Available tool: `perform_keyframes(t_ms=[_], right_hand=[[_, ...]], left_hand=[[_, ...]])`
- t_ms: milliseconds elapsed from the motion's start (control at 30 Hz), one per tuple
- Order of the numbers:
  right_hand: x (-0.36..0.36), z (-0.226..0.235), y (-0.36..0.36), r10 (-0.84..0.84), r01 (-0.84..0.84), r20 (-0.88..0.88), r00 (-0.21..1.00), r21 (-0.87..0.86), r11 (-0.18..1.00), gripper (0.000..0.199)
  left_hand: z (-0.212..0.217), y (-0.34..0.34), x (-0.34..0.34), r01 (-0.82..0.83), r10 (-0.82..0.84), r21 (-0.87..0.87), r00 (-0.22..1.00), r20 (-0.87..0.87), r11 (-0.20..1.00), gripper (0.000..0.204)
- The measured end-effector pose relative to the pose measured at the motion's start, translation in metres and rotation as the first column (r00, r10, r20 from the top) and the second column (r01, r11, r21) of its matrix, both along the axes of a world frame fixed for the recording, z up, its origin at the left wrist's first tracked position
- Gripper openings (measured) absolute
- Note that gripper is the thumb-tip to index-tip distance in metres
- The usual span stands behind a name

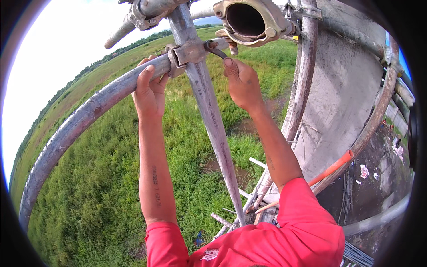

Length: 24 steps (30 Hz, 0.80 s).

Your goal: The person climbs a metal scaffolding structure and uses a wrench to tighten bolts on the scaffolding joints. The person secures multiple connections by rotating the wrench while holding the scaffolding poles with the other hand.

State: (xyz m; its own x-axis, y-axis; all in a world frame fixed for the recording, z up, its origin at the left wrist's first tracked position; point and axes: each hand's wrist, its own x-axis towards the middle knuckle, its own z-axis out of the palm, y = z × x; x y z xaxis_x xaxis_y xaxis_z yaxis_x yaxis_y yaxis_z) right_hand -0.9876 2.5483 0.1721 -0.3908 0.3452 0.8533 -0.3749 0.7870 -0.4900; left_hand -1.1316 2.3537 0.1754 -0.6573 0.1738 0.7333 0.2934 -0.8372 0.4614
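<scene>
High above the ground, a coupler clamp (190, 52) joins a grey scaffold pipe (95, 100) to an upright scaffold pipe (209, 109). My left hand (150, 95) is closed round the pipe's end just left of the clamp, thumb in front and fingers behind. On the clamp's right side, a dark wrench (217, 51) has its head at the bolt. My right hand (244, 84) grips the wrench's handle, thumb pressed along it; the rest of the handle is hidden in the fist.
An open pipe end in a brass-coloured coupler (253, 22) hangs just above my right hand. Another clamp (141, 15) sits at the upper left. A concrete wall (340, 75) with scaffold poles rises at right, beside an orange pipe (331, 167). Green grass (102, 178) lies far below.
</scene>
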Motion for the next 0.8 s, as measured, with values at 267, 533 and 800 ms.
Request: perform_keyframes(t_ms=[267,533,800], right_hand=[[-0.003,-0.013,0.034,0.041,-0.044,-0.089,0.995,-0.030,0.999,0.065],[-0.036,0.043,0.115,0.066,-0.033,-0.039,0.997,0.556,0.830,0.056],[-0.046,0.062,0.117,-0.028,-0.081,0.185,0.982,0.559,0.825,0.053]], left_hand=[[-0.001,0.000,0.000,0.015,-0.015,0.016,1.000,0.000,1.000,0.053],[-0.001,-0.001,0.001,-0.044,0.043,-0.029,0.999,-0.017,0.999,0.053],[-0.001,0.003,0.004,-0.024,0.024,0.013,0.999,-0.021,1.000,0.047]])
